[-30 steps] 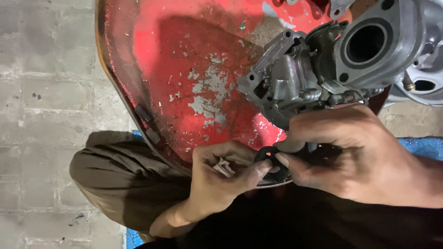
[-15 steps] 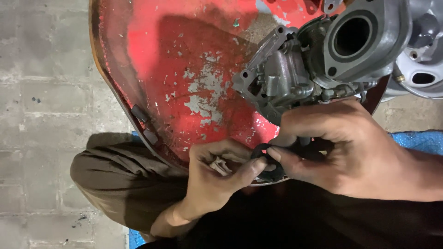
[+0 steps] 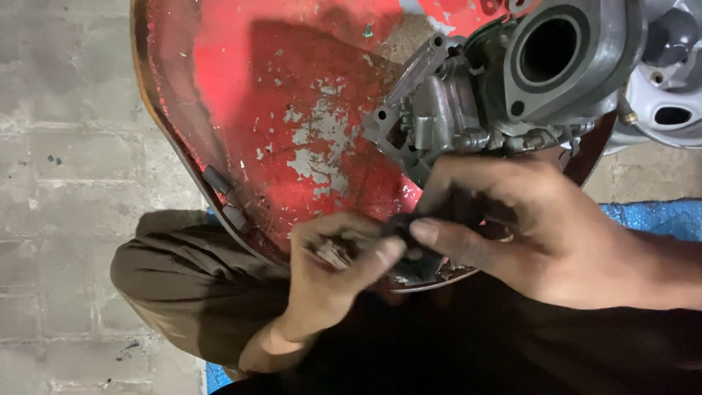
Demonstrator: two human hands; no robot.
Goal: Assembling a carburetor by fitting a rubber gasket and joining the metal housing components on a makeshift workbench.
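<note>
Both hands meet low over the worn red metal panel (image 3: 241,95), just below the grey cast carburetor body (image 3: 475,110) that rests on it. The left hand (image 3: 333,274) has its grip closed, thumb pressed forward against a small dark part (image 3: 409,245), with a few small pale metal pieces (image 3: 333,252) cupped in the palm (screws or springs, too blurred to tell which). The right hand (image 3: 534,234) comes in from the other side, its grip also closed on the same dark part, thumb and forefinger pinching it.

The dark part sits between the two thumbs, right at the lower rim of the panel. It looks thin, light and probably flexible, so it likely bends or tears if pulled hard; holding it by the edges with fingertips, as both hands do, seems the safe hold. It may also be greasy and apt to slip.

The carburetor body looks heavy, rigid and sharp-cornered, best taken around its thick middle casting, not by the thin levers and fittings. A pale metal wheel hub (image 3: 669,102) lies beyond it.
</note>
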